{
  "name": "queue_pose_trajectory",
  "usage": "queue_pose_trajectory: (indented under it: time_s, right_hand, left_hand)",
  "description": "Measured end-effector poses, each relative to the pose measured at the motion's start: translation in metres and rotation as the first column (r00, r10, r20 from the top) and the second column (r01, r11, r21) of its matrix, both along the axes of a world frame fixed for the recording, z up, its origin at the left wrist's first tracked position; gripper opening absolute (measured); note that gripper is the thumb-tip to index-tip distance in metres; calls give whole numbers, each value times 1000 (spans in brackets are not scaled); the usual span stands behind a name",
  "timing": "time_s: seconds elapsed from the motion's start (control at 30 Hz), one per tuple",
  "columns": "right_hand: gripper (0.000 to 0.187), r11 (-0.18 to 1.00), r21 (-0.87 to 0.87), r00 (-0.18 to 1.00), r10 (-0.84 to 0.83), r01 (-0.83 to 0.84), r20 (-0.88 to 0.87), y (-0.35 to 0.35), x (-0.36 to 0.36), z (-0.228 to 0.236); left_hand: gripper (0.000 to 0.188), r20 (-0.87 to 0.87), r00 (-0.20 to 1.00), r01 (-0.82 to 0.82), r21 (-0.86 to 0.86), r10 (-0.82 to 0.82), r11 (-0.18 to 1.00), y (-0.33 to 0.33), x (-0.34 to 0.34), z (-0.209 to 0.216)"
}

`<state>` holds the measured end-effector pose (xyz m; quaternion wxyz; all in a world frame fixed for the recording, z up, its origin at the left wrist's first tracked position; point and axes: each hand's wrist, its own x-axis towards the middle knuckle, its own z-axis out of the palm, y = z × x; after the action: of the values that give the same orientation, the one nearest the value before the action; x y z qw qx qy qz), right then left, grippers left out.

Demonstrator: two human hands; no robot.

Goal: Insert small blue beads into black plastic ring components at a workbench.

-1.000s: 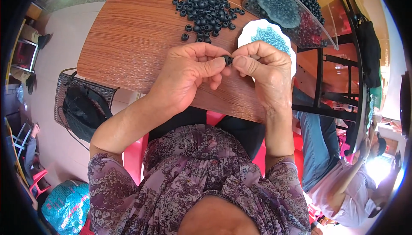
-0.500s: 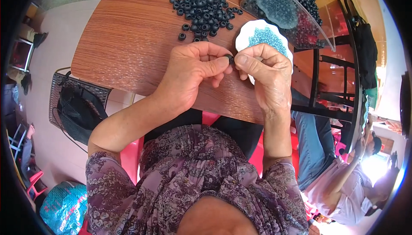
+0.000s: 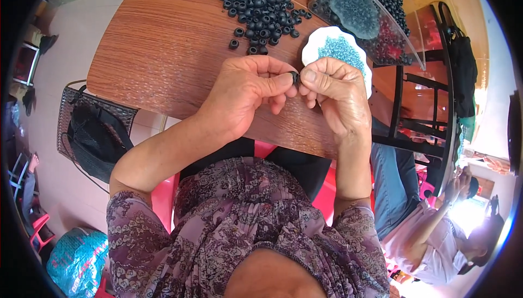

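Note:
My left hand [image 3: 242, 93] and my right hand [image 3: 335, 91] meet over the near edge of a wooden table [image 3: 163, 42]. Together they pinch one small black ring [image 3: 295, 77] between thumbs and fingertips. Just beyond the hands lies a loose pile of black rings [image 3: 261, 9]. A white scalloped dish of tiny teal beads [image 3: 339, 47] sits right behind my right hand.
A clear plastic tray [image 3: 370, 9] with dark and teal beads stands at the far right of the table. A black mesh basket [image 3: 92, 129] is on the floor at left, a blue bag [image 3: 76, 260] lower left. Another person [image 3: 430, 232] sits at right beside a dark metal chair frame [image 3: 430, 107].
The hands stay joined on the black ring with only small finger shifts. The view has drifted slightly.

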<state>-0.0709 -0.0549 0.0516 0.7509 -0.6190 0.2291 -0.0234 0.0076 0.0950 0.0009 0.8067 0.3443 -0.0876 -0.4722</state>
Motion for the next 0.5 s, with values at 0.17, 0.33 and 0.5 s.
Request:
queue_pose_trajectory:
  time_s: [0.17, 0.33, 0.5]
  right_hand:
    - [13, 999, -31, 1000, 17, -16, 18, 0, 1, -10]
    - [17, 998, 55, 999, 10, -12, 38, -3, 0, -18]
    - [29, 993, 93, 996, 73, -78, 54, 1, -2, -17]
  left_hand:
    - [15, -50, 998, 34, 26, -33, 999, 2, 1, -2]
    - [17, -90, 989, 114, -41, -117, 993, 2, 2, -9]
    - [15, -78, 989, 127, -27, -129, 992, 2, 0, -7]
